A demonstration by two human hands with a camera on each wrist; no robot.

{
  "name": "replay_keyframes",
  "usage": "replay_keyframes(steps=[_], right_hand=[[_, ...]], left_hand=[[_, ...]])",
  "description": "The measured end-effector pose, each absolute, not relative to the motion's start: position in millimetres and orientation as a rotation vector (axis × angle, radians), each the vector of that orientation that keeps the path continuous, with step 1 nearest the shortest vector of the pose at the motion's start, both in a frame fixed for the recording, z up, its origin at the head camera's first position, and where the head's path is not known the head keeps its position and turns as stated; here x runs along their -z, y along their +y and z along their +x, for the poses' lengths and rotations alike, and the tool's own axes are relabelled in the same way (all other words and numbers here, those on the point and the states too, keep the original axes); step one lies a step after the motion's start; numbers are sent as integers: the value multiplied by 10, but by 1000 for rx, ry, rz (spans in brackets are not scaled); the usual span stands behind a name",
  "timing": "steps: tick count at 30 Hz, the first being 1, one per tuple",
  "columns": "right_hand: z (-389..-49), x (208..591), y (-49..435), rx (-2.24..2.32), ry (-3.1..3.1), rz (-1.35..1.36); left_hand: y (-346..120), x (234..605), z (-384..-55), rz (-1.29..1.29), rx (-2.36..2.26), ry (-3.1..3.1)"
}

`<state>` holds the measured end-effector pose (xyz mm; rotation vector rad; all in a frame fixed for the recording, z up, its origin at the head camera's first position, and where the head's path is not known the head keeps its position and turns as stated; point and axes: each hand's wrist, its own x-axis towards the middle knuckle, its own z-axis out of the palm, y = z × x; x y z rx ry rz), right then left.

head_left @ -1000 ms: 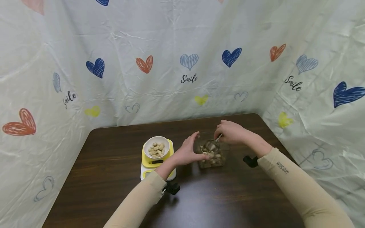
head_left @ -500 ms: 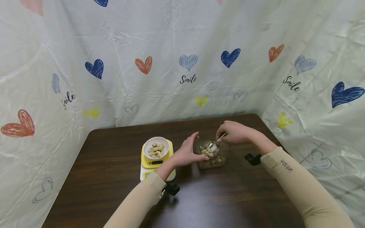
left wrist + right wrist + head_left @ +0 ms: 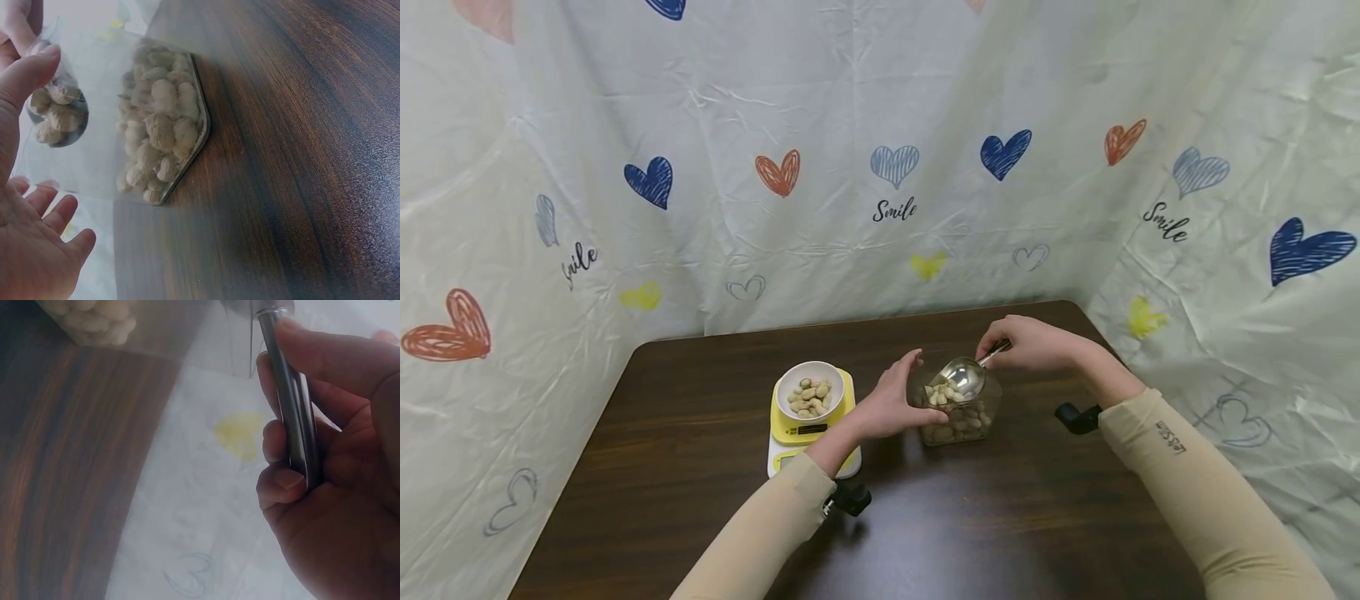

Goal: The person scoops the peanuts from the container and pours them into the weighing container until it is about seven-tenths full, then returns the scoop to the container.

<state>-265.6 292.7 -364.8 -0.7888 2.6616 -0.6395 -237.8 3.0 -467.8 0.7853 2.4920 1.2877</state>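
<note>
In the head view my right hand (image 3: 1028, 343) grips the handle of a metal scoop (image 3: 966, 375), its bowl tilted with peanuts in it at the top of a clear plastic container (image 3: 991, 407). Several unshelled peanuts (image 3: 159, 125) show through the container wall in the left wrist view. My left hand (image 3: 891, 406) holds the container from the left, thumb along the front wall and fingers spread round the other side. Fingers curl round the scoop's handle (image 3: 290, 400) in the right wrist view.
Left of the container, a yellow and white kitchen scale (image 3: 780, 462) bears a white bowl (image 3: 786, 398) of peanuts. My left forearm passes close to the scale. A dark wooden table (image 3: 700, 417) meets a heart-printed curtain (image 3: 835, 283) at the back.
The scoop has risen inside the container and shifted slightly right, now showing peanuts in it. My right hand has moved a little right; my left hand stays on the container.
</note>
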Motion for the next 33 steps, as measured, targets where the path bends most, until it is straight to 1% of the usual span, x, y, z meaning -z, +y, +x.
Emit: replay_keyframes(steps=[9,16,26,33], right_hand=[[-2691,3706,2973,759,2610,-698],[-2726,3741,3028,815,2616,-728],[-2713,3710,3056,866,2643,-673],[-2764,3792,3076,872,2641,-681]], left_hand=[[18,4690,-2368,777,-1301,2489],[22,4701,-2373,787,-1294,2509],[26,4699,-2385,786,-1284,2505],[27,4678,-2384,782,-1272,2505]])
